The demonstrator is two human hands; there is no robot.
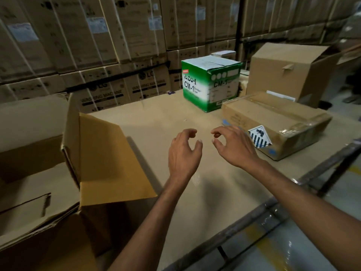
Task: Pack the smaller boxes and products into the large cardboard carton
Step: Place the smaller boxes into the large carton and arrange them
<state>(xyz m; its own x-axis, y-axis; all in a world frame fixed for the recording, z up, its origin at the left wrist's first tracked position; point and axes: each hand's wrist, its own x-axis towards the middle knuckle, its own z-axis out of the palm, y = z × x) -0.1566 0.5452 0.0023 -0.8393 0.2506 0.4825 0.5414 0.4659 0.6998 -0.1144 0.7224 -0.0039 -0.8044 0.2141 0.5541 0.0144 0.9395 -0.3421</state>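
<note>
1. Behind, a wall of strapped brown cartons (109, 90) printed "LG WASHING MACHINE".
2. On the cardboard-covered table (156, 118): glossy green-and-white box (210, 83) marked "CM-1"; beside it, flat taped brown box (277, 118) with striped diamond label (260, 136).
3. At left, large corrugated carton (109, 153), flaps up.
4. Over the table, left hand (183, 153) and right hand (232, 147), apart, fingers loosely curled, empty.

warehouse — strapped washing machine cartons (109, 90) stacked in high wall, packing surface (166, 118) cardboard-covered.
</note>
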